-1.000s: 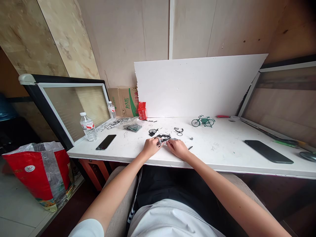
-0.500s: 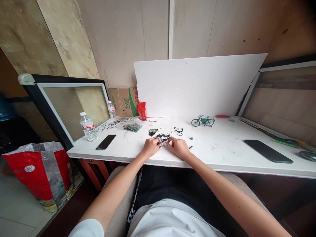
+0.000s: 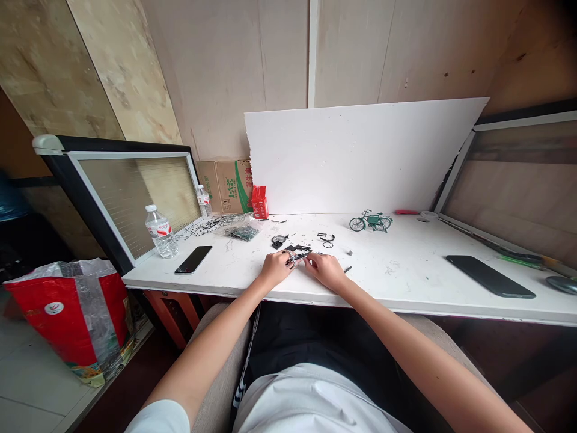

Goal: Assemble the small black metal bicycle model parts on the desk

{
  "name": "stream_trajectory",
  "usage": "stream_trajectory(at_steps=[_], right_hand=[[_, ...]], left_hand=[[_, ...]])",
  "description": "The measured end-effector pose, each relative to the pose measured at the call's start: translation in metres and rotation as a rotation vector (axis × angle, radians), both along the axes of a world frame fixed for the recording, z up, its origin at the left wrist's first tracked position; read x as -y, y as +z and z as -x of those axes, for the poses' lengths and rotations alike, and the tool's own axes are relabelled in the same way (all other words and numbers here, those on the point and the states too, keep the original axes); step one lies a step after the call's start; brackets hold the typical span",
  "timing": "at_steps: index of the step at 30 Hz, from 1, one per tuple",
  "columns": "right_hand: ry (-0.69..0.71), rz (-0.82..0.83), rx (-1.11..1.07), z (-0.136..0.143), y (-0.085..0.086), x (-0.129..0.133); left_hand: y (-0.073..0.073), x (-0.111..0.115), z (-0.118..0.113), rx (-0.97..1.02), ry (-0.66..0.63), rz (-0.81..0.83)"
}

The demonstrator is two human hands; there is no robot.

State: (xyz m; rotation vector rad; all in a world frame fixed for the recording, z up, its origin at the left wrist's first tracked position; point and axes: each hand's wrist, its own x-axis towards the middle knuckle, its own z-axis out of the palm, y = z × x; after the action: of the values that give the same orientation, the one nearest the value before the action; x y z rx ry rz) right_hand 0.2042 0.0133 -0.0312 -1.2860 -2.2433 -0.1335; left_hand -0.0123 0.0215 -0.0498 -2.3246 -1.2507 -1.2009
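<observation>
My left hand (image 3: 276, 269) is closed on a small dark model part (image 3: 293, 260) near the table's front edge. Its fingers wrap round the part's left end. Against the right end of that part, my right hand (image 3: 326, 269) has its fingers pressed together; what lies between them is too small to tell. Just beyond the hands are a small spoked wheel (image 3: 279, 239) and several black pieces, with a thin ring (image 3: 327, 245) and a curved black part (image 3: 331, 238). Farther right stands a green model bicycle (image 3: 371, 222).
A dark phone (image 3: 193, 260) and a water bottle (image 3: 161, 232) are on the left of the white table (image 3: 406, 285). Behind lie a bag of parts (image 3: 243, 232) and a red box (image 3: 260, 202). Another phone (image 3: 490, 276) lies at the right.
My right hand's fingers have shifted slightly against the dark part. My left hand stays in nearly the same place.
</observation>
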Motion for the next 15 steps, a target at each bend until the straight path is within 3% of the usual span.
stream_trajectory(at_steps=[15], right_hand=[[0.036,0.037,-0.021,-0.0013,0.0015,0.0023]], left_hand=[[0.0006,0.0001,0.0006,0.007,-0.005,0.045]])
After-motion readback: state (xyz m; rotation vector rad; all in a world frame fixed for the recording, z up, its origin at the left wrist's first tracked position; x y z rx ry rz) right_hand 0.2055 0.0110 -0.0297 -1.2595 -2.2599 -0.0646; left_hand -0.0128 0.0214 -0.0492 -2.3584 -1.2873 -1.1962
